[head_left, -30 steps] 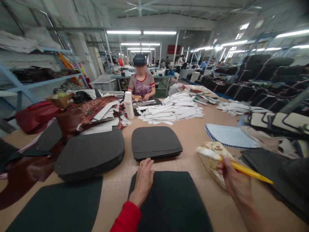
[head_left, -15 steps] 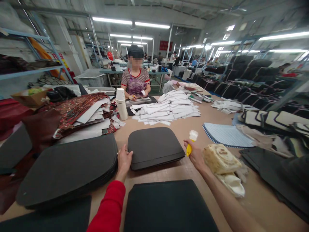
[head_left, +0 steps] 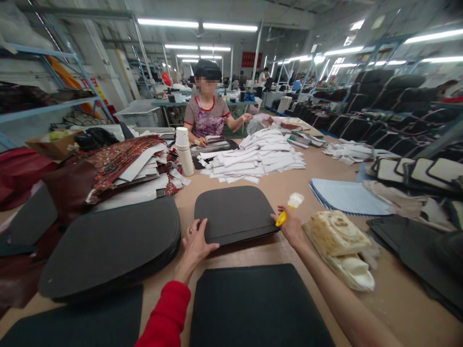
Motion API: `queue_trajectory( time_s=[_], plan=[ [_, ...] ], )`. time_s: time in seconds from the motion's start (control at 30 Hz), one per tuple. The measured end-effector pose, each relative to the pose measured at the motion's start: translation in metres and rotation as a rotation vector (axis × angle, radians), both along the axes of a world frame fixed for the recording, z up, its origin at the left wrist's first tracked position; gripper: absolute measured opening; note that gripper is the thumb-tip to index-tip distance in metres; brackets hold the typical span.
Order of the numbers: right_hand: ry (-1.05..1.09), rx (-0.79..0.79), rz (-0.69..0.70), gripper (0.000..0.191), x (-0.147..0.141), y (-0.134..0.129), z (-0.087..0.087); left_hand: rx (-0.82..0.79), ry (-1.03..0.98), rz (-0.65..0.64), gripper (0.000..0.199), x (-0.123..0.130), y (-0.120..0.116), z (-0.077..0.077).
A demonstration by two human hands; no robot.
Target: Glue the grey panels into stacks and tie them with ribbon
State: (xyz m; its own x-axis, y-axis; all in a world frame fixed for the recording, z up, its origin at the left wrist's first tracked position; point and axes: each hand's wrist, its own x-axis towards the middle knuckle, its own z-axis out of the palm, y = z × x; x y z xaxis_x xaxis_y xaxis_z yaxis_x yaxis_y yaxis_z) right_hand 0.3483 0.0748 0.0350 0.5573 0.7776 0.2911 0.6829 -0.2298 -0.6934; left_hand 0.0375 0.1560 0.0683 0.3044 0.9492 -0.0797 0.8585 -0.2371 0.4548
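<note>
A stack of dark grey rounded panels lies in the middle of the brown table. At its front left corner is my left hand, fingers spread, with the thumb and fingertips at the panel edge. My right hand is closed around a yellow-handled brush with white bristles, beside the stack's right edge. A larger stack of dark panels sits to the left. Nearest me lies a black-green sheet. Right of my right hand stands a glue-crusted container.
Across the table a person sits behind a pile of white strips. White cups stand beside red patterned material. Blue striped sheets and dark pieces lie at right.
My left hand has shifted right onto the stack's corner and spread its fingers. The brush has tilted in my right hand. The person opposite has stretched an arm out sideways. The view has shifted slightly.
</note>
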Motion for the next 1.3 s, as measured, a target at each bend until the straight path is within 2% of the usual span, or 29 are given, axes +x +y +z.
queue_trajectory(
  time_s=[0.13, 0.37, 0.5, 0.63, 0.77, 0.83, 0.9, 0.97, 1.03, 1.1, 1.17, 1.23, 1.3],
  plan=[
    [-0.011, -0.040, -0.004, 0.040, 0.002, 0.008, -0.005, 0.040, 0.103, -0.097, 0.082, -0.001, -0.007, 0.000],
    [0.011, -0.050, -0.019, 0.039, 0.010, 0.003, -0.012, 0.112, 0.108, -0.095, 0.068, 0.000, -0.006, -0.001],
    [0.015, -0.061, -0.032, 0.040, 0.011, -0.002, -0.014, 0.124, 0.079, -0.104, 0.067, -0.001, -0.007, -0.006],
    [0.015, -0.065, -0.023, 0.039, 0.005, -0.013, -0.016, 0.096, 0.006, -0.171, 0.064, -0.009, 0.000, -0.016],
    [-0.021, -0.065, 0.005, 0.037, -0.005, -0.033, -0.015, 0.117, 0.007, -0.192, 0.046, -0.015, 0.002, -0.014],
    [-0.094, -0.066, 0.021, 0.037, -0.009, -0.039, -0.004, 0.160, 0.021, -0.139, 0.043, -0.010, -0.005, -0.007],
    [-0.218, -0.059, 0.026, 0.042, -0.014, -0.042, 0.018, 0.224, 0.031, -0.108, 0.046, 0.002, -0.019, 0.000],
    [-0.330, -0.046, 0.027, 0.045, -0.021, -0.040, 0.049, 0.263, 0.033, -0.193, 0.052, 0.020, -0.035, 0.003],
    [-0.315, -0.017, 0.044, 0.046, -0.028, -0.033, 0.082, 0.222, 0.029, -0.363, 0.051, 0.039, -0.047, 0.001],
    [-0.127, 0.060, 0.097, 0.048, -0.037, -0.021, 0.107, 0.170, 0.008, -0.447, 0.046, 0.053, -0.053, -0.005],
    [0.147, 0.104, 0.183, 0.054, -0.048, -0.004, 0.121, 0.124, -0.011, -0.464, 0.042, 0.059, -0.052, -0.011],
    [0.388, 0.096, 0.284, 0.056, -0.062, 0.013, 0.125, 0.103, -0.023, -0.456, 0.040, 0.059, -0.048, -0.014],
    [0.516, 0.071, 0.374, 0.053, -0.079, 0.029, 0.124, 0.099, -0.030, -0.455, 0.040, 0.057, -0.044, -0.013]
  ],
)
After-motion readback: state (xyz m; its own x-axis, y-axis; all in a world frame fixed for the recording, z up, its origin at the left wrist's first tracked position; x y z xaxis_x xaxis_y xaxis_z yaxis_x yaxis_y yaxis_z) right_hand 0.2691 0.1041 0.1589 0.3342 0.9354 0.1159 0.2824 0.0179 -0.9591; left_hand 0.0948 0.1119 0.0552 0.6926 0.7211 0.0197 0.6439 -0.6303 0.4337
